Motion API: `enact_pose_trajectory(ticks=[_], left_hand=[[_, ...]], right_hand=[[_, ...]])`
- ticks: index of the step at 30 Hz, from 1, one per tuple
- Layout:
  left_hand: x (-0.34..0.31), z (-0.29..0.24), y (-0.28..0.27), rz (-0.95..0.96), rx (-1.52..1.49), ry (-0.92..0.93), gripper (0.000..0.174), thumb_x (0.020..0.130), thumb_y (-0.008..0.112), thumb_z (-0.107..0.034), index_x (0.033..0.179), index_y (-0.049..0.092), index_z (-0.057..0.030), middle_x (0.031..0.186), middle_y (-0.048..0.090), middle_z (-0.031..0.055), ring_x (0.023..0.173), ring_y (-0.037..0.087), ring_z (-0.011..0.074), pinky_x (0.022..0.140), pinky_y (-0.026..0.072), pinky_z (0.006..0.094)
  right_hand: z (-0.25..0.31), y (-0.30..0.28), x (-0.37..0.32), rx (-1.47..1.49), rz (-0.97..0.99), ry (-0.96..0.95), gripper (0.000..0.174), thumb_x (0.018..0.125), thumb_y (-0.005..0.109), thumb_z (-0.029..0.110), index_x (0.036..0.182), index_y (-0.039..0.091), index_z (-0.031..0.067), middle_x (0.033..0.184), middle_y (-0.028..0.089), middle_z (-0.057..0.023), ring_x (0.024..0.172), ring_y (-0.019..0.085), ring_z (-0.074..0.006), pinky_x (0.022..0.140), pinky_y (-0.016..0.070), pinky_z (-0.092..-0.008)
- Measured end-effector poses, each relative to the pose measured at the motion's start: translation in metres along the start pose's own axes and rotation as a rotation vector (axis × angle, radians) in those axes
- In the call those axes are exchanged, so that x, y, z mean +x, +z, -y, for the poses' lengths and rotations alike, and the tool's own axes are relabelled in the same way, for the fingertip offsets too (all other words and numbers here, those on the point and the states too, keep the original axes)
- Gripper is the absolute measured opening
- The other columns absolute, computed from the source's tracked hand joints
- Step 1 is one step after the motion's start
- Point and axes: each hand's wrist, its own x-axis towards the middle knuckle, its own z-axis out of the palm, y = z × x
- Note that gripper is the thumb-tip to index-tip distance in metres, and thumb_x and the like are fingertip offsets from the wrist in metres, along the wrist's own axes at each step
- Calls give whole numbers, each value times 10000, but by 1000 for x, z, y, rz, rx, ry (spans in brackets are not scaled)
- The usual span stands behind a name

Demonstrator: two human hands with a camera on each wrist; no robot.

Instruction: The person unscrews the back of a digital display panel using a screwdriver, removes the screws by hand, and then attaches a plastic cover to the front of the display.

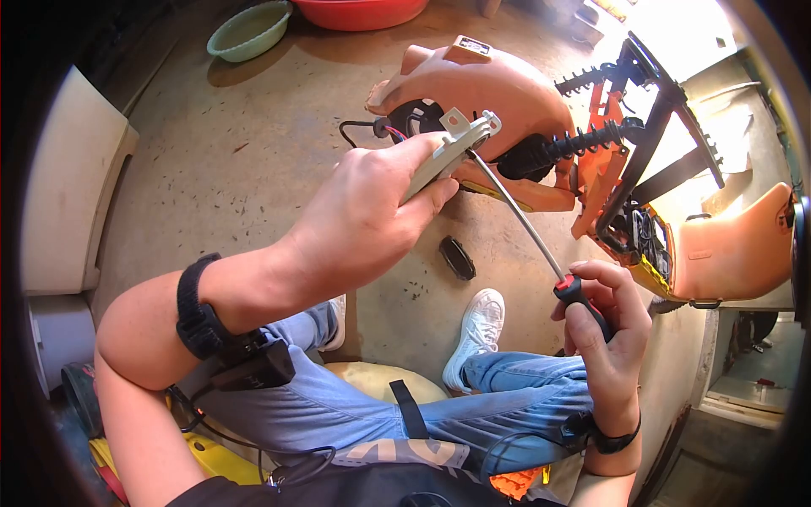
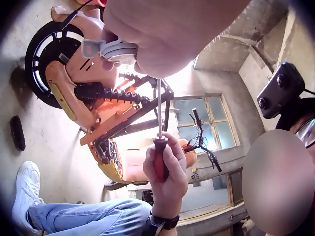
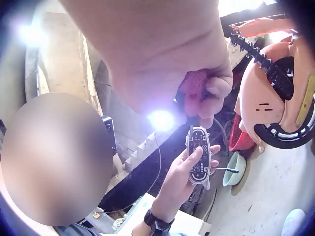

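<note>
Grey display unit (image 1: 457,145), one, in grip of left hand (image 1: 363,203), one screwdriver (image 1: 572,290) in grip of right hand (image 1: 613,331)

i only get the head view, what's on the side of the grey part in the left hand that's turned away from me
observer: In the right wrist view, that side of the grey part in the left hand shows a dark panel with pale number-like marks.
operator: ok and anything further back in the room that i'm missing
observer: Yes, the left wrist view shows a black handlebar in front of a window.
</note>
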Motion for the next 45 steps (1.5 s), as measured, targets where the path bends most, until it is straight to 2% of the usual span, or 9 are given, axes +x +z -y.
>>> enact_pose_trajectory(ticks=[16,29,35,36,37,39,40,43,45], left_hand=[[0,-5,-4,92,-22,-113,224,969,624,-129,1121,621,35,803,635,86,739,547,107,683,475,281],[3,-6,-2,139,-10,-183,272,995,602,-154,1195,604,31,1014,670,45,818,597,84,770,497,239],[9,-3,-2,101,-206,-242,286,1003,592,-188,1203,581,16,1112,680,91,843,639,104,768,508,239],[10,-4,-4,81,-280,-275,296,1007,584,-207,1206,570,12,1146,678,113,858,660,119,775,521,246],[12,-6,-5,90,-261,-270,296,1007,584,-207,1206,570,12,1146,678,113,858,660,119,775,521,246],[13,-11,-6,154,-591,-440,337,1016,560,-241,1242,534,8,1197,661,162,896,692,160,795,551,276],[14,-12,-5,215,-613,-469,376,1022,537,-260,1281,495,10,1225,642,203,923,705,192,821,568,309],[9,-23,3,295,-696,-435,410,1028,522,-280,1303,464,17,1244,617,238,953,700,221,868,571,339],[6,-26,6,365,-680,-419,437,1026,524,-307,1309,463,20,1261,602,250,975,698,241,876,572,353]], right_hand=[[0,-5,0,398,126,211,380,943,623,188,1246,518,-16,813,628,-72,613,527,-45,484,380,-168],[2,-10,1,512,143,262,380,932,617,193,1241,530,-9,792,617,-49,577,508,-41,486,372,-182],[12,-12,-2,194,-28,152,329,896,630,102,1197,554,-7,797,631,-27,707,518,-41,634,404,-199],[11,-13,-3,198,-69,101,328,904,632,108,1203,552,2,798,634,-37,704,521,-49,627,402,-200],[-3,-15,-2,51,-58,-148,440,941,624,265,1260,506,-13,881,616,-63,722,553,-77,664,455,-214],[0,-13,-10,116,-59,-225,487,953,627,315,1280,477,-12,926,624,-80,796,579,-111,740,467,-239],[-11,-18,2,-126,-21,-685,514,941,648,316,1297,454,0,931,643,-99,749,614,-151,688,487,-260],[6,-19,-1,-200,222,-884,405,889,709,185,1258,543,164,875,682,-95,558,597,-156,478,452,-268],[-8,7,-2,-27,-28,-1047,387,846,713,150,1201,588,237,843,686,-72,518,563,-98,433,379,-215]])
